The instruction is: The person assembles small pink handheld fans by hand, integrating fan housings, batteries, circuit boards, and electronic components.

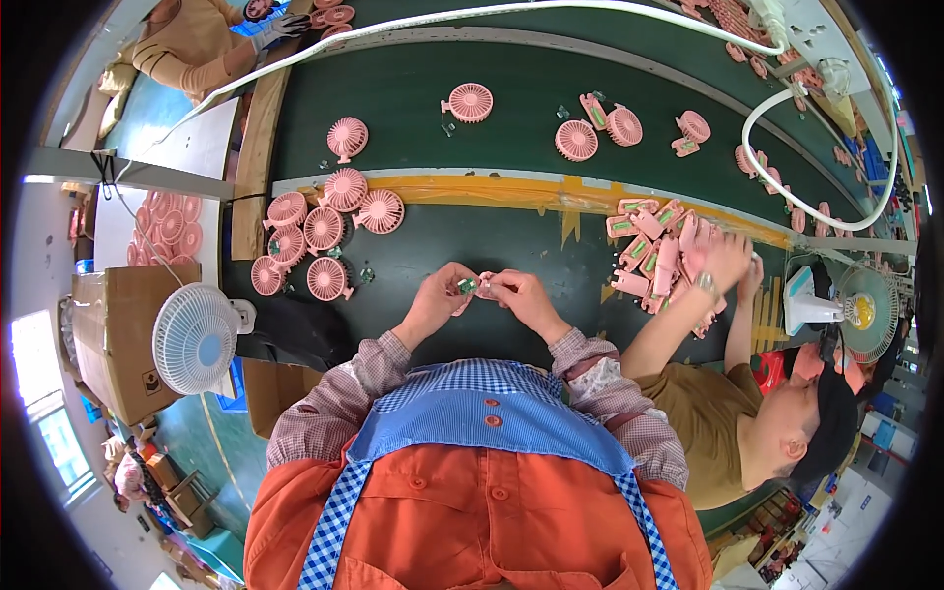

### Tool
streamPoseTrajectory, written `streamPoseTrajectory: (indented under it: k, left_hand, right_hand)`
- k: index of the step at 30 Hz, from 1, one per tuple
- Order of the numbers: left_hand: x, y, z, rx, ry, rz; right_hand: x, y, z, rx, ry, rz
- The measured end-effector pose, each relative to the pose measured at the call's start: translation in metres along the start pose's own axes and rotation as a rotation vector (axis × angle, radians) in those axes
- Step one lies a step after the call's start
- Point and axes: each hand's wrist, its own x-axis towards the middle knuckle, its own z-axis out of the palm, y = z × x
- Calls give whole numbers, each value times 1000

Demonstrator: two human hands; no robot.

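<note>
In front of my chest, my left hand (440,301) is closed on a small green circuit board (465,286). Close beside it, my right hand (528,303) pinches a small pink piece (485,286), partly covered by the fingertips. The two hands nearly meet, and I cannot tell whether board and piece are joined. Pink fan heads (324,228) with round grilles lie left of my hands, with small green boards (367,275) among them. To the right is a heap of pink handle parts (666,258), some showing green inside.
A co-worker's hand (726,262) reaches over the heap at right. Beyond a yellow-taped ledge (521,190), more pink fans (576,141) rest on a green belt (393,84). White desk fans stand at left (196,339) and right (816,305). A white cable (472,11) crosses above.
</note>
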Motion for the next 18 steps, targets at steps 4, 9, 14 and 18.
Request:
streamPoseTrajectory:
  k: [4, 9, 14, 18]
  left_hand:
    - [-1, 8, 2, 103, -65, -68]
    - [-3, 17, 8, 33, -54, -114]
    - [0, 9, 12, -14, -18, 91]
    - [-3, 31, 11, -107, -91, -36]
  right_hand:
    - [-3, -3, 5, -193, 33, -207]
    - [-5, -14, 3, -334, 46, -247]
    - [-4, -13, 3, -318, 77, -316]
    - [-7, -16, -2, -434, 40, -326]
